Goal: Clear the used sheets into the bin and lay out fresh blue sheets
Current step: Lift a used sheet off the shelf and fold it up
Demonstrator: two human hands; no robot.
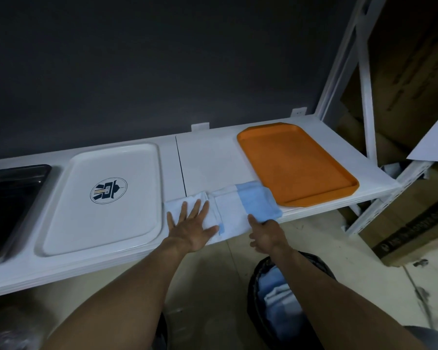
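- We press our left hand [190, 223] flat, fingers spread, on the sheet [230, 208], anchoring it on the shelf [208, 157].
- Our right hand [263, 233] pinches its blue fold, likely to open it out; the bin [254, 299] sits below.

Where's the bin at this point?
Head view, lower right: the bin stands on the floor in front of the shelf, just below the right hand, with sheets already inside.
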